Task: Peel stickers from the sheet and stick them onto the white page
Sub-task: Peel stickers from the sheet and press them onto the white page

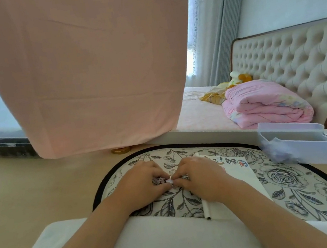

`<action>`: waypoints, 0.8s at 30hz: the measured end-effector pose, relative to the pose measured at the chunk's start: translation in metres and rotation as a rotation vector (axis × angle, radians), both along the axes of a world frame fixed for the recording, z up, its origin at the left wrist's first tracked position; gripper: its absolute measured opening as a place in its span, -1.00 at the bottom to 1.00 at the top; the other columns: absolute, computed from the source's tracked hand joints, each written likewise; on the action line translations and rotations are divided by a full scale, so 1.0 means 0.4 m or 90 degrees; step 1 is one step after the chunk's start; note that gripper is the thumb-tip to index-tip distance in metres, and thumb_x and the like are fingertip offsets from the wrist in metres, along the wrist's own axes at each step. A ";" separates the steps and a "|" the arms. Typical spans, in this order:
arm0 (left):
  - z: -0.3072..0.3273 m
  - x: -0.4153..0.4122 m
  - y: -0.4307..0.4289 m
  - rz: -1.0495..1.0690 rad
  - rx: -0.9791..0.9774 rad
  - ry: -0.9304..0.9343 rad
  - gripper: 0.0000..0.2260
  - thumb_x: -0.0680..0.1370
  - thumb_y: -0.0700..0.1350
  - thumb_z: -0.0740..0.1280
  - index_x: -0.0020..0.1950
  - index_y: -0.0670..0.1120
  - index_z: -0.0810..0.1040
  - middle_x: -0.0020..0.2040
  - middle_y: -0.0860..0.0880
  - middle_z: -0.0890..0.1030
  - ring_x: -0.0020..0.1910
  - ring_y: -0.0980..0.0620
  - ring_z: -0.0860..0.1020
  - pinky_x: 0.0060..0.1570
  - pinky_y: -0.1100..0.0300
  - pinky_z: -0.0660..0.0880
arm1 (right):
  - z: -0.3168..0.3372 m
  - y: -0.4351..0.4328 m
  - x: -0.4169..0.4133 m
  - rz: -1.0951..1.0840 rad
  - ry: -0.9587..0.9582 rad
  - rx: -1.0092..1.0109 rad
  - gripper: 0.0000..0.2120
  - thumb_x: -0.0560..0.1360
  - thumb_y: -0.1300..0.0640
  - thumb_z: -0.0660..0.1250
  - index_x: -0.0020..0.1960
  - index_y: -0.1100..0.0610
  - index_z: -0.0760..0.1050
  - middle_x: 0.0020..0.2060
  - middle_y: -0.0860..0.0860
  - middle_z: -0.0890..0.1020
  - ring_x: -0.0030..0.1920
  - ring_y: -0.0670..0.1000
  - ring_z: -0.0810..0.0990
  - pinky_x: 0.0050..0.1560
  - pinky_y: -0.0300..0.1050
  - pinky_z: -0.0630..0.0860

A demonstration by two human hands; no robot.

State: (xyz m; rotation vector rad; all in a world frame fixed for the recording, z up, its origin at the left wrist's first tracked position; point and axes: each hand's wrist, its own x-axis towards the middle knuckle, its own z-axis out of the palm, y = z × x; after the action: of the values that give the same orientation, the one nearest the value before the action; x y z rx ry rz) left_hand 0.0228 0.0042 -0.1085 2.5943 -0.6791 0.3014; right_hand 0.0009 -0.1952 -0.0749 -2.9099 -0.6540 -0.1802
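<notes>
Both hands meet over a floral black-and-white mat [285, 179]. My left hand [142, 183] and my right hand [198, 176] pinch a small pale sticker piece [169, 180] between their fingertips. The sticker sheet is mostly hidden under my left hand; a bit of a cartoon print shows at its fingers. The white page [244, 177] lies under and to the right of my right hand, with three cartoon stickers [242, 163] near its top edge. A white pen [206, 209] lies along the page's left side.
A pale plastic tray [303, 148] with small items stands at the right, beyond the mat. A pink cloth [90, 71] hangs down in front. A dark box [7, 144] sits at the left. A bed with a folded pink quilt [266, 103] lies behind.
</notes>
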 end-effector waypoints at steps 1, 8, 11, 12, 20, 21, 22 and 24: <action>0.001 0.002 0.000 0.000 -0.002 0.002 -0.72 0.50 0.25 0.37 0.15 0.20 0.65 0.06 0.27 0.54 0.12 0.24 0.40 0.16 0.18 0.42 | -0.005 -0.001 0.001 0.005 -0.016 0.000 -0.72 0.63 -0.16 0.21 0.19 -0.15 0.64 0.12 -0.15 0.60 0.15 -0.05 0.54 0.16 -0.05 0.46; 0.002 0.002 -0.002 0.006 -0.025 0.018 -0.75 0.49 0.20 0.41 0.15 0.22 0.61 0.06 0.28 0.54 0.12 0.23 0.40 0.15 0.16 0.43 | -0.026 -0.008 0.005 -0.056 -0.066 0.205 -0.80 0.60 -0.06 0.27 -0.09 -0.10 0.65 -0.07 -0.18 0.63 -0.14 -0.13 0.54 0.00 -0.11 0.46; -0.001 -0.005 -0.013 0.007 -0.103 0.045 -0.80 0.49 0.16 0.40 0.11 0.24 0.57 0.00 0.30 0.58 0.08 0.25 0.45 0.11 0.14 0.48 | -0.026 -0.013 0.007 -0.079 -0.034 0.307 -0.79 0.57 -0.03 0.32 -0.22 -0.07 0.62 -0.28 -0.19 0.63 -0.29 -0.20 0.51 -0.14 -0.17 0.46; 0.002 -0.008 -0.020 0.004 -0.153 0.062 -0.84 0.50 0.14 0.40 0.06 0.21 0.59 -0.03 0.27 0.60 0.05 0.25 0.50 0.08 0.15 0.50 | -0.022 -0.013 0.006 -0.083 -0.013 0.353 -0.79 0.56 -0.02 0.34 -0.22 -0.03 0.64 -0.35 -0.18 0.62 -0.34 -0.20 0.49 -0.19 -0.18 0.46; 0.034 -0.038 -0.072 0.025 -0.463 0.196 -0.84 0.49 -0.10 0.50 0.04 -0.02 0.62 -0.22 0.03 0.73 -0.22 0.14 0.66 -0.12 0.21 0.58 | 0.010 -0.009 -0.014 -0.103 0.109 0.532 -0.82 0.49 -0.03 0.37 -0.21 -0.03 0.70 -0.24 0.09 0.70 -0.27 -0.02 0.57 -0.01 0.14 0.60; 0.035 -0.039 -0.074 0.021 -0.477 0.201 -0.83 0.49 -0.11 0.50 0.05 -0.03 0.61 -0.22 0.01 0.73 -0.22 0.11 0.66 -0.12 0.18 0.58 | 0.011 -0.008 -0.014 -0.107 0.111 0.551 -0.85 0.48 -0.01 0.39 -0.19 -0.03 0.70 -0.24 0.07 0.71 -0.27 -0.04 0.59 -0.01 0.12 0.61; 0.037 -0.041 -0.076 0.018 -0.487 0.202 -0.83 0.50 -0.12 0.50 0.05 -0.03 0.60 -0.22 -0.01 0.72 -0.23 0.08 0.64 -0.13 0.15 0.57 | 0.012 -0.009 -0.015 -0.107 0.114 0.578 -0.89 0.48 0.04 0.42 -0.17 -0.01 0.71 -0.24 0.05 0.72 -0.27 -0.06 0.60 -0.03 0.05 0.62; 0.041 -0.046 -0.080 0.015 -0.489 0.201 -0.85 0.50 -0.14 0.49 0.03 -0.03 0.60 -0.21 -0.07 0.72 -0.25 0.05 0.61 -0.16 0.11 0.56 | 0.019 -0.009 -0.019 -0.106 0.125 0.625 -0.94 0.50 0.15 0.45 -0.11 0.07 0.70 -0.23 0.08 0.72 -0.32 -0.05 0.58 -0.16 -0.15 0.60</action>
State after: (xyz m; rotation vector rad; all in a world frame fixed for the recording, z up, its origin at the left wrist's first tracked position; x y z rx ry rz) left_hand 0.0044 -0.0280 -0.0921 1.8546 -0.3260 0.1159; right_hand -0.0067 -0.1989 -0.0672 -1.9866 -0.1843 -0.1666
